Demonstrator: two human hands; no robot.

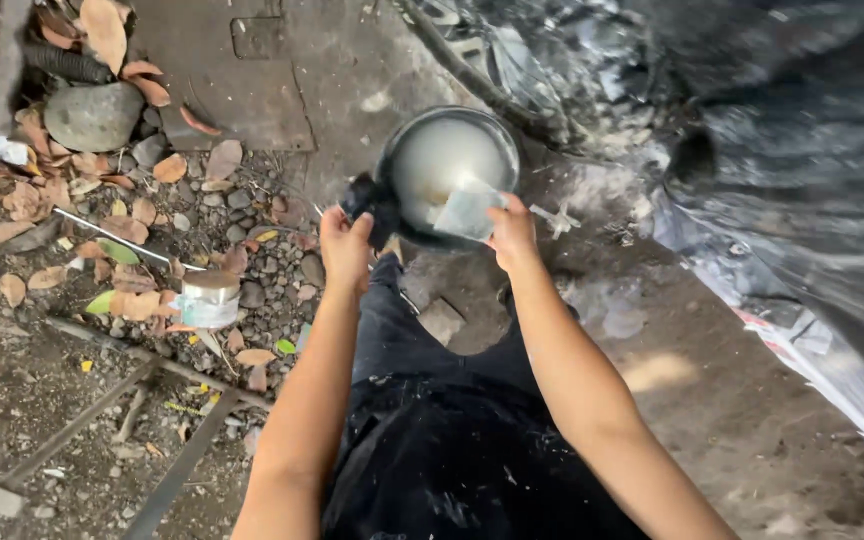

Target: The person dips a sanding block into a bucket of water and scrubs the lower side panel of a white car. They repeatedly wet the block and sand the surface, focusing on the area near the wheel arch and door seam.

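Both bare arms extended forward, forearms converging slightly. Left hand (345, 245) curled shut, knuckles up, wrist straight. Right hand (512, 233) closed in a pinch, fingers pointing left, wrist slightly bent.

Seen from above, the left hand (345, 243) grips the dark near rim of a round metal bowl (449, 160) holding pale, cloudy liquid, while the right hand (512, 232) pinches a small clear plastic packet (466, 210) over it. A small tin can (208, 299) sits well to the left among dry leaves (132, 228) and gravel — a grey stone (92, 116) lies beyond.
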